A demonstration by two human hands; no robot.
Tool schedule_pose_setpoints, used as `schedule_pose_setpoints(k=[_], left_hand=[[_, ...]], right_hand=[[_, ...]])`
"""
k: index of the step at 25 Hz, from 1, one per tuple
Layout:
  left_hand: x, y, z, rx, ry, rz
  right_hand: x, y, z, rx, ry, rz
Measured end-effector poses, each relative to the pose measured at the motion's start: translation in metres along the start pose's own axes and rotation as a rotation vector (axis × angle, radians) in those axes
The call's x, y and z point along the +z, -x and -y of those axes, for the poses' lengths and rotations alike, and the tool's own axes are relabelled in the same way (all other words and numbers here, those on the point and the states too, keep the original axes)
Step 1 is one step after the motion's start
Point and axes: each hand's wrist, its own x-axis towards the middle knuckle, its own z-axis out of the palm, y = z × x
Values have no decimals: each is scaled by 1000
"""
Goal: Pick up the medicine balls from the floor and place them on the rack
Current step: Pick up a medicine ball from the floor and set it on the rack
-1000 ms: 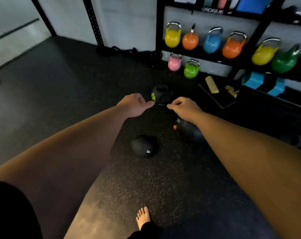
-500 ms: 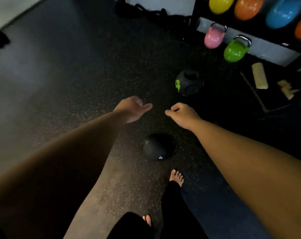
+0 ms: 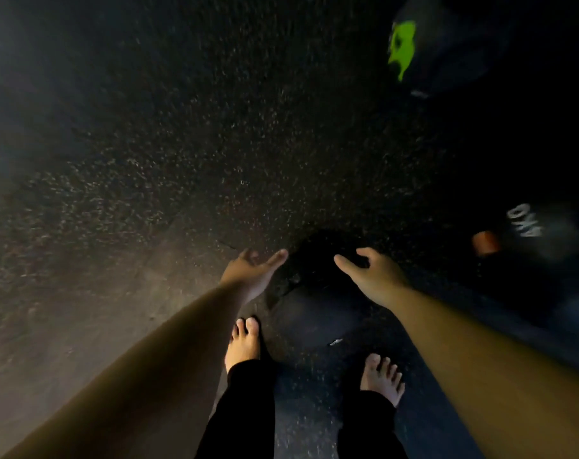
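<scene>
A plain black medicine ball [image 3: 314, 303] lies on the dark speckled floor just ahead of my bare feet. My left hand [image 3: 251, 273] hangs open at its left side, fingers spread. Over its upper right side my right hand [image 3: 374, 276] is open too. Neither hand grips the ball; whether they touch it I cannot tell. A second black ball with a green mark [image 3: 447, 44] lies at the top right. At the right edge sits a third dark ball with white lettering and an orange spot [image 3: 530, 240]. The rack is out of view.
The black rubber floor [image 3: 182, 144] stretches away to the left and ahead. My two bare feet [image 3: 245, 342] and black trouser legs stand right behind the nearest ball. The picture is dim and blurred.
The view has tilted steeply down and moved closer to the floor. Both hands have dropped to either side of the nearest ball and opened. The kettlebell rack has left the view.
</scene>
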Motion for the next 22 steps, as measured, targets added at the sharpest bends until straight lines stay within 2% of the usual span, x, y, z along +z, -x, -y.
schedule_pose_setpoints(k=[4,6,7,8,9,11,13,15,17,20,22], left_hand=[[39,-61,20,-211,176,98],[58,-57,27,-288,251,124],[62,-46,26,-434,285,91],[51,-25,19,-477,348,124],[47,-17,20,-434,392,197],[61,-25,31,-309,288,147],[33,-20,5,-253,399,218],[23,-20,14,-191,461,164],[21,-12,26,-225,478,162],[40,-29,39,-268,448,217],[56,-46,42,-282,533,221]], right_hand=[[52,-75,-20,85,-126,70],[64,-89,-25,108,-214,71],[66,-91,-26,108,-237,66],[66,-89,-26,109,-247,64],[63,-85,-25,104,-259,66],[53,-72,-21,76,-273,63],[35,-49,-10,75,-258,77],[21,-20,-3,67,-232,99],[21,-10,-9,57,-250,94],[34,-26,-18,148,-331,65],[44,-44,-22,174,-382,64]])
